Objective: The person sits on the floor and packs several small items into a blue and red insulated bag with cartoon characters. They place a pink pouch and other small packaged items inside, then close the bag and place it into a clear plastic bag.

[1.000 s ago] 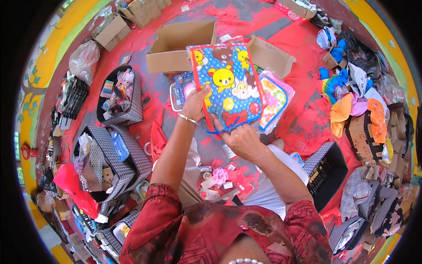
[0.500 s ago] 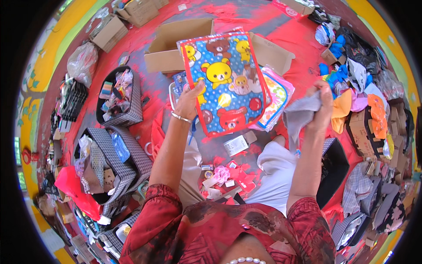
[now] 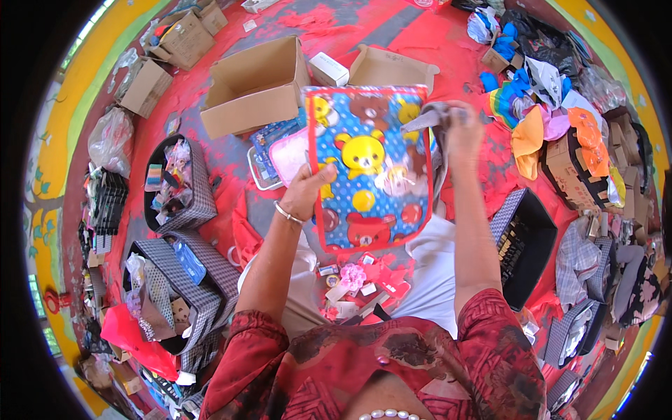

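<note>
Blue plastic bag (image 3: 367,168), printed with yellow and brown bears and edged in red, is hanging upright in front of the person, its long axis running away from the body. Left hand (image 3: 308,192) is gripping its left edge; right hand (image 3: 462,122) is pinching a grey cloth (image 3: 428,117) at the top right corner, so both are touching it. Below, red floor (image 3: 336,21) is carrying cardboard boxes (image 3: 255,87) and checked baskets (image 3: 175,185).

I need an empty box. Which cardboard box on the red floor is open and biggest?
The large open cardboard box just left of the held blue cartoon bag; the others are smaller.
</note>
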`<act>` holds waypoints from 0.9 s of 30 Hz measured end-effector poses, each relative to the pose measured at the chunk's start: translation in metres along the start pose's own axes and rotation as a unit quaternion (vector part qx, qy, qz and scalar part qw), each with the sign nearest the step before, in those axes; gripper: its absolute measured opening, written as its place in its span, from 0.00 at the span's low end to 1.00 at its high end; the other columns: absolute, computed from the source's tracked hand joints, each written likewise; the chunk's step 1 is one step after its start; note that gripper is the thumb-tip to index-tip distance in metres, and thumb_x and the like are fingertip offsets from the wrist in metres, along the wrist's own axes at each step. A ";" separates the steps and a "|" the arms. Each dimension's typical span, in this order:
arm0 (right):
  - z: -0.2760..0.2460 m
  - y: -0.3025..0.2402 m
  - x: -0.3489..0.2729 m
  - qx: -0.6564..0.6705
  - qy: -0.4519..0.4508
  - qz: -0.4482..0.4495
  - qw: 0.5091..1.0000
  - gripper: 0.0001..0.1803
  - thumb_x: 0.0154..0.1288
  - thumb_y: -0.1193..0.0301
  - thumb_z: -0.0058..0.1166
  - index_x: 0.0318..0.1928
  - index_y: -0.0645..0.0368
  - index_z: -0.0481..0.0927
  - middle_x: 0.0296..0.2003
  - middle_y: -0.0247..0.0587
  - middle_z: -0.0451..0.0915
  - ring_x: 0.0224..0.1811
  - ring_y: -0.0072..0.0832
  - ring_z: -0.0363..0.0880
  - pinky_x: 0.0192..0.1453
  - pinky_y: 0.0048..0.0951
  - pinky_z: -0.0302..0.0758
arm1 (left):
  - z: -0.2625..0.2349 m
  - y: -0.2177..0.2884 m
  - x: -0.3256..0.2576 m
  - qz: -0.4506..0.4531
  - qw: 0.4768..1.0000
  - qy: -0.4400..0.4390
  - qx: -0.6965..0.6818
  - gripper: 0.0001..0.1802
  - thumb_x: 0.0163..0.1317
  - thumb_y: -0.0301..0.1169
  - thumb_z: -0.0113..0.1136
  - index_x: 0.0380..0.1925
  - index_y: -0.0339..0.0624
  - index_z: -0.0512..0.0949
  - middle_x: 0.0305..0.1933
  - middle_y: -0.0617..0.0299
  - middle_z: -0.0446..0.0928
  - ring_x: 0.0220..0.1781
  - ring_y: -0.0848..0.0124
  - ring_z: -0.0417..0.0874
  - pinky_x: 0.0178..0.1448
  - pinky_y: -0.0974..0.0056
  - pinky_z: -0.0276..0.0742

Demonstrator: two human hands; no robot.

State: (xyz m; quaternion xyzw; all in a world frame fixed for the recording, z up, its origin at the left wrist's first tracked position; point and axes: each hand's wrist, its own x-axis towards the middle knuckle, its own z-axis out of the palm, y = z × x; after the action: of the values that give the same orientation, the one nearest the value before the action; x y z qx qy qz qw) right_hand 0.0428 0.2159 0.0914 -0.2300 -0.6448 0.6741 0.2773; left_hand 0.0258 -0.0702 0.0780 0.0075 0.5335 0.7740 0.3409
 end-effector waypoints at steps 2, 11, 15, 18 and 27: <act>-0.029 0.000 0.016 0.163 0.087 0.029 0.982 0.05 0.63 0.71 0.47 0.36 0.59 0.74 0.30 0.36 0.76 0.33 0.28 0.76 0.42 0.31 0.73 | -0.008 0.008 0.004 0.033 0.995 0.068 -0.069 0.20 0.59 0.33 0.55 0.50 0.36 0.68 0.45 0.57 0.76 0.43 0.67 0.80 0.45 0.64 0.79; -0.090 -0.033 0.020 0.269 -0.154 -0.068 0.948 0.20 0.65 0.56 0.43 0.22 0.56 0.69 0.19 0.34 0.68 0.23 0.25 0.67 0.39 0.33 0.72 | -0.032 0.029 0.013 0.099 0.971 0.097 -0.197 0.18 0.60 0.34 0.56 0.48 0.39 0.68 0.44 0.58 0.76 0.42 0.70 0.80 0.43 0.65 0.79; -0.065 -0.038 0.002 0.137 -0.080 0.009 0.987 0.16 0.65 0.61 0.43 0.27 0.60 0.73 0.20 0.35 0.70 0.27 0.24 0.71 0.38 0.24 0.71 | -0.033 0.036 0.011 0.115 0.965 0.100 -0.212 0.18 0.59 0.33 0.56 0.47 0.39 0.69 0.43 0.58 0.77 0.42 0.69 0.80 0.43 0.64 0.80; -0.037 -0.038 -0.016 0.028 -0.163 0.015 0.986 0.09 0.61 0.69 0.49 0.35 0.62 0.76 0.23 0.35 0.73 0.29 0.24 0.74 0.38 0.22 0.72 | -0.034 0.036 0.011 0.130 0.965 0.100 -0.206 0.17 0.59 0.33 0.57 0.46 0.39 0.69 0.43 0.58 0.77 0.41 0.69 0.80 0.42 0.64 0.80; 0.029 -0.004 -0.068 0.001 -0.246 0.237 0.940 0.15 0.55 0.72 0.58 0.41 0.67 0.75 0.34 0.40 0.79 0.30 0.23 0.78 0.33 0.23 0.76 | -0.022 0.033 0.011 0.121 0.969 0.067 -0.205 0.21 0.57 0.37 0.60 0.46 0.39 0.69 0.43 0.59 0.76 0.42 0.71 0.79 0.43 0.66 0.78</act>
State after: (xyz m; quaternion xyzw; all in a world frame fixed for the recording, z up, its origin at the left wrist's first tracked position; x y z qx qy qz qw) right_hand 0.0738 0.1488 0.0935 -0.2030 -0.6191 0.7565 -0.0575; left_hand -0.0076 -0.0892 0.0917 -0.0504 0.3798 0.9013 0.2021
